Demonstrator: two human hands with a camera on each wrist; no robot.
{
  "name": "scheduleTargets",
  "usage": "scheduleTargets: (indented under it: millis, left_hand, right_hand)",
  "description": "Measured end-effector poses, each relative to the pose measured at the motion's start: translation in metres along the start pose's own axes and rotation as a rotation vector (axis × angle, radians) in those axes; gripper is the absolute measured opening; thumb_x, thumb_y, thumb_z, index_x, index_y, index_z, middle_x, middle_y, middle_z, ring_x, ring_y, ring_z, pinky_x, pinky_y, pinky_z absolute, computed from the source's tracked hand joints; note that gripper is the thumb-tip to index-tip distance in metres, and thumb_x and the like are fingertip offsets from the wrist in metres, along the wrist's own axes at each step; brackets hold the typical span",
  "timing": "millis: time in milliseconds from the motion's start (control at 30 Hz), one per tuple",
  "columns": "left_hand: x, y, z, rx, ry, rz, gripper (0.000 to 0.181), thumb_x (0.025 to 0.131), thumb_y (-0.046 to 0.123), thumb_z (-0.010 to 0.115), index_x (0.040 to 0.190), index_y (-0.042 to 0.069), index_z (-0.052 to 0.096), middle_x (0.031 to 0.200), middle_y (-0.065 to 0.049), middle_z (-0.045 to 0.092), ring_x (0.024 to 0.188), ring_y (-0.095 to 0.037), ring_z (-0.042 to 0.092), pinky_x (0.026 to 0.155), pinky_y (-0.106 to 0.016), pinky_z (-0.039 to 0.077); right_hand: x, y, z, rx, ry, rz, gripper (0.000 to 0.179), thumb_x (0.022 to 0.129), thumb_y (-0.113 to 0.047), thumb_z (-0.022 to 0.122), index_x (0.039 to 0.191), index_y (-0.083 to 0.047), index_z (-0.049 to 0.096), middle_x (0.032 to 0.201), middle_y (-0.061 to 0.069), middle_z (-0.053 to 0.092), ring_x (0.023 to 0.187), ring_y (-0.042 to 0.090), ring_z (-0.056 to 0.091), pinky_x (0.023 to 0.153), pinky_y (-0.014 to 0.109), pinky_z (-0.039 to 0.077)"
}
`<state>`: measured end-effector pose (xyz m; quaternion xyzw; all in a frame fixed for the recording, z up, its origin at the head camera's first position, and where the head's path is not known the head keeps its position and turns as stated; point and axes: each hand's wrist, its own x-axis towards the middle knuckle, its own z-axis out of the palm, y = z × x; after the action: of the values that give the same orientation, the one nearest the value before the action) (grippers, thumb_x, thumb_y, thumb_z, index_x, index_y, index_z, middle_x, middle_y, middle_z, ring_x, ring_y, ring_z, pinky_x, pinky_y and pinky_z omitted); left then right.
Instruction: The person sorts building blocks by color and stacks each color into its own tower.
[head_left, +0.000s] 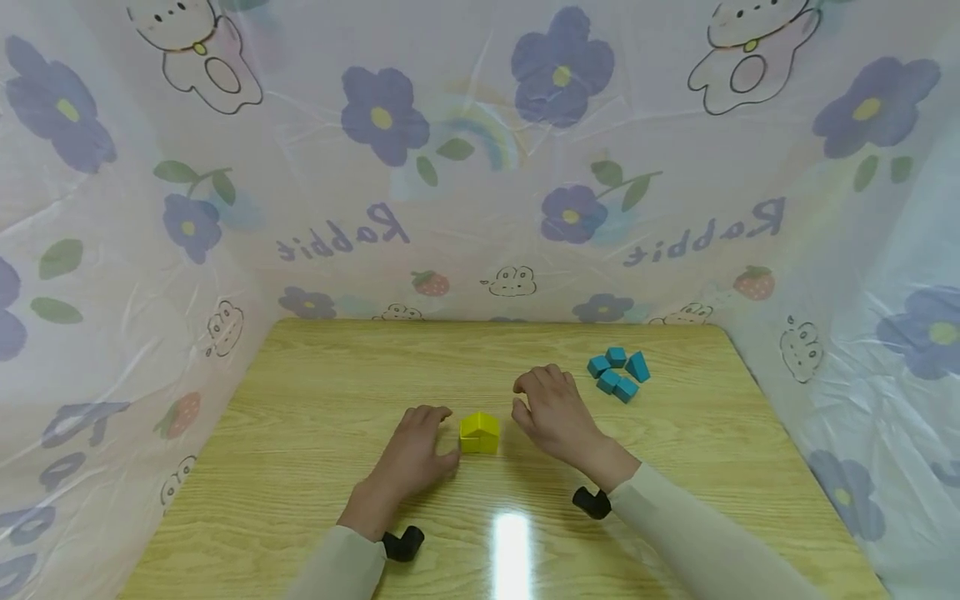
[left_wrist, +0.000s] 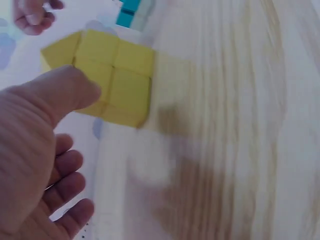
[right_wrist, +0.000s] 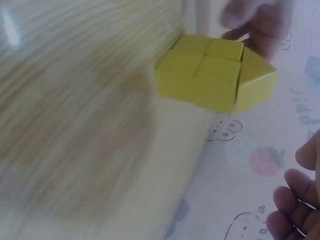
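Near the middle of the table, yellow blocks stand together in a house shape, cubes below and a wedge-shaped piece on top. The left hand is just left of them, fingers loosely bent and holding nothing. In the left wrist view its thumb overlaps the yellow blocks; whether it touches them I cannot tell. To their right, apart from them, the right hand hovers with relaxed fingers. The right wrist view shows the yellow blocks away from that hand's fingers.
Several blue blocks lie loosely grouped beyond the right hand, toward the table's back right. A patterned curtain surrounds the wooden table at the back and both sides. Light glares off the front of the tabletop.
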<state>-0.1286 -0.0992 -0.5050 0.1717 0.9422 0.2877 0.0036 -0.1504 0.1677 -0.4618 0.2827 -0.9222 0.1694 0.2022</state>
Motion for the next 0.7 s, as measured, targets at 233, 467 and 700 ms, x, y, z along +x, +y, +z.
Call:
scheduleTargets:
  millis: [233,467,700]
  left_hand:
    - [-0.003,0.022,-0.007,-0.051,0.158,0.06,0.064,0.095,0.029,0.077,0.15,0.006,0.052,0.144,-0.013,0.056,0.132,-0.032,0.051,0.11,-0.05,0.048]
    - [0.006,0.061,-0.006,-0.038,0.341,0.224,0.05,0.096,0.018,0.075,0.141,0.005,0.057,0.135,-0.014,0.059,0.126,-0.032,0.055,0.103,-0.048,0.053]
    - [0.023,0.102,0.004,0.041,0.37,0.362,0.044,0.095,0.015,0.078,0.135,0.006,0.062,0.127,-0.012,0.063,0.118,-0.031,0.059,0.099,-0.044,0.054]
  right_hand:
    - [-0.017,0.012,-0.001,-0.002,0.088,0.022,0.02,0.098,-0.013,0.067,0.114,-0.002,0.064,0.11,0.015,0.064,0.095,0.033,0.054,0.077,0.043,0.04]
    - [-0.032,0.021,-0.003,-0.015,0.147,0.042,0.028,0.095,-0.015,0.074,0.116,0.002,0.065,0.111,0.018,0.064,0.1,0.038,0.058,0.082,0.051,0.05]
    - [-0.047,0.033,-0.01,-0.061,0.162,0.074,0.037,0.093,-0.018,0.079,0.118,0.003,0.064,0.112,0.019,0.065,0.099,0.038,0.058,0.078,0.049,0.049]
